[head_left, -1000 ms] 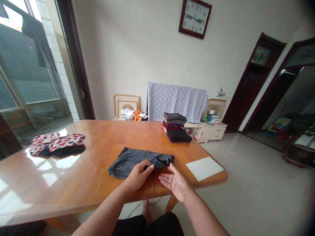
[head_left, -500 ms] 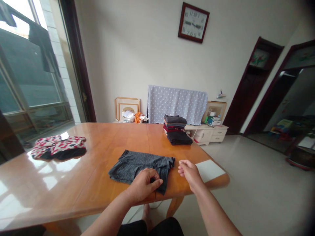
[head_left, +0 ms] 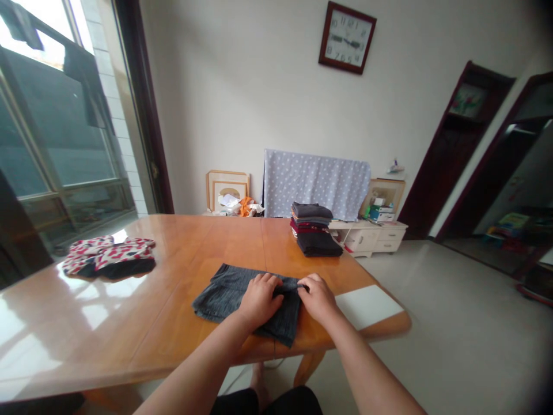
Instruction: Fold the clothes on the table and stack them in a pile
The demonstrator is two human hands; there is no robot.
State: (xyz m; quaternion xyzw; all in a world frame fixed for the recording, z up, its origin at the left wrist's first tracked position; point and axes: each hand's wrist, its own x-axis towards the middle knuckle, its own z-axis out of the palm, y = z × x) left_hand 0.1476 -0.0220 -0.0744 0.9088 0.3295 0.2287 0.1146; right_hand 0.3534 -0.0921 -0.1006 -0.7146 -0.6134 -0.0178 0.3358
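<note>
A folded dark grey heathered garment (head_left: 224, 291) lies on the table near its front edge; its exact kind is hard to tell. My left hand (head_left: 260, 301) rests on top of it, fingers stretched forward and thumb apart. At the garment's right end, my right hand (head_left: 317, 297) is closed, pinching the edge between thumb and fingers. The cloth is slightly bunched between the two hands.
The wooden table (head_left: 181, 253) bears a red-and-white patterned garment (head_left: 123, 253) at left, a stack of folded clothes (head_left: 317, 233) at the far right, and a white sheet (head_left: 367, 306) near the right corner. A low white cabinet (head_left: 367, 239) stands behind.
My right hand has moved left from beside the garment and taken hold of its right edge. My left hand has shifted slightly forward on the cloth. The view has turned a little left.
</note>
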